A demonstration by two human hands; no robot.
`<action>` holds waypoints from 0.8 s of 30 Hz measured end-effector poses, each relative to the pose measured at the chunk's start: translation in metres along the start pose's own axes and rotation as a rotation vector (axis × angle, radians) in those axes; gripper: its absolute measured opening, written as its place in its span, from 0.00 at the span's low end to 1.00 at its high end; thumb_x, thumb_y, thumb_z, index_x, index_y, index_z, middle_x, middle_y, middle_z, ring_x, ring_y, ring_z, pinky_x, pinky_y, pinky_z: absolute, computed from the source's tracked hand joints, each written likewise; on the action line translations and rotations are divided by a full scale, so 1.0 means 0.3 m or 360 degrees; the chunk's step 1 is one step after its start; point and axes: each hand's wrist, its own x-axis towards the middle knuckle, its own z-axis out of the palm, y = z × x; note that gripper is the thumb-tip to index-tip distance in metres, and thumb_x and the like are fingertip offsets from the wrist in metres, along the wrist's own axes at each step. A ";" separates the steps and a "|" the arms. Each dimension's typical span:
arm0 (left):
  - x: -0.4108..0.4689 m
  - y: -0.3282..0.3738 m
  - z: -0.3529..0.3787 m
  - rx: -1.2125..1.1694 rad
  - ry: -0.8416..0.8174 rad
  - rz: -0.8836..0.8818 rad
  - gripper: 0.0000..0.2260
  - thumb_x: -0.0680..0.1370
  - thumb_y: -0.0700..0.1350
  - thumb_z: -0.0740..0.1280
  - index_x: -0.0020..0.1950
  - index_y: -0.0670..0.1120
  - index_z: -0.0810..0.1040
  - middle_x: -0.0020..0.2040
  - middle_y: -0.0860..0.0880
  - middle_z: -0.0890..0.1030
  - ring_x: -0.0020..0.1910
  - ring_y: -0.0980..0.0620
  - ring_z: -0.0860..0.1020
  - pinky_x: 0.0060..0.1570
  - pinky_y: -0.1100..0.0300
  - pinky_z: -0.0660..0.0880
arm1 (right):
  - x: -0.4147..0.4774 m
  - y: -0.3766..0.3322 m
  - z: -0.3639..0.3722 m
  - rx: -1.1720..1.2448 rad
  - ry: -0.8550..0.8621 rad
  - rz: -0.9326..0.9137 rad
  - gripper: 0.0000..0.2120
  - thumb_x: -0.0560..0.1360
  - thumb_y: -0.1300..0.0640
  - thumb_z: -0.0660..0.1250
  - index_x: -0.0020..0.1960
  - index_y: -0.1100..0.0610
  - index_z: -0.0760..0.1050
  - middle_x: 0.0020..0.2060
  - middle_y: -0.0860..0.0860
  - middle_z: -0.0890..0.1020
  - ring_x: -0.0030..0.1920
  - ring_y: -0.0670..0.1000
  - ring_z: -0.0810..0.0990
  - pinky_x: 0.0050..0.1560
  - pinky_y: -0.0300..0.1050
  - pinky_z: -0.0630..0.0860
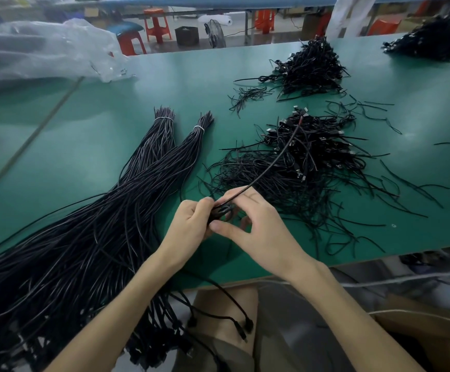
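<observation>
My left hand [191, 224] grips a small coil of black cable [280, 154]; my right hand [258, 232] pinches the same coil. The free end points to 1 o'clock over the loose cable pile [326, 157] on the tabletop [97, 146].

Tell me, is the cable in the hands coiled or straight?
Partly coiled. The left hand and right hand hold small loops of the cable; its free end sticks out straight.
</observation>
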 end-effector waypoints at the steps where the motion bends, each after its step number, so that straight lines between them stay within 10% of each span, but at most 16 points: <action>1: -0.002 0.000 0.002 0.0013 -0.0011 0.0005 0.20 0.79 0.48 0.57 0.27 0.44 0.65 0.22 0.52 0.61 0.21 0.55 0.57 0.23 0.63 0.54 | 0.000 0.000 0.000 -0.0073 0.0007 -0.0010 0.16 0.77 0.44 0.72 0.61 0.50 0.78 0.56 0.42 0.74 0.57 0.43 0.76 0.53 0.35 0.74; 6: -0.004 0.002 0.002 0.0025 0.0014 0.0013 0.20 0.79 0.49 0.57 0.28 0.45 0.63 0.22 0.52 0.62 0.21 0.55 0.57 0.23 0.64 0.56 | 0.006 -0.010 -0.004 -0.0125 0.0135 0.0083 0.15 0.73 0.43 0.76 0.52 0.50 0.77 0.47 0.42 0.79 0.49 0.44 0.78 0.49 0.45 0.77; 11: -0.001 0.007 -0.006 -0.0033 0.0014 0.0010 0.21 0.79 0.51 0.58 0.25 0.49 0.68 0.23 0.51 0.63 0.22 0.54 0.57 0.23 0.64 0.55 | 0.017 -0.034 -0.004 0.0095 0.0116 0.0078 0.04 0.75 0.63 0.74 0.48 0.59 0.80 0.42 0.50 0.83 0.44 0.49 0.82 0.50 0.51 0.79; 17: 0.003 0.015 -0.009 -0.0142 0.0047 -0.0025 0.21 0.80 0.51 0.57 0.26 0.48 0.68 0.23 0.50 0.64 0.22 0.54 0.58 0.23 0.63 0.56 | -0.012 -0.036 0.032 0.0080 0.0288 0.0002 0.07 0.78 0.60 0.73 0.43 0.58 0.76 0.39 0.49 0.79 0.39 0.48 0.77 0.40 0.34 0.70; 24: -0.010 0.013 0.005 0.0171 -0.0057 0.0003 0.33 0.88 0.56 0.51 0.28 0.40 0.72 0.22 0.41 0.70 0.21 0.46 0.67 0.25 0.58 0.65 | -0.021 -0.007 0.076 0.0007 0.0567 0.0039 0.08 0.79 0.61 0.70 0.43 0.57 0.73 0.41 0.47 0.75 0.41 0.47 0.76 0.42 0.37 0.71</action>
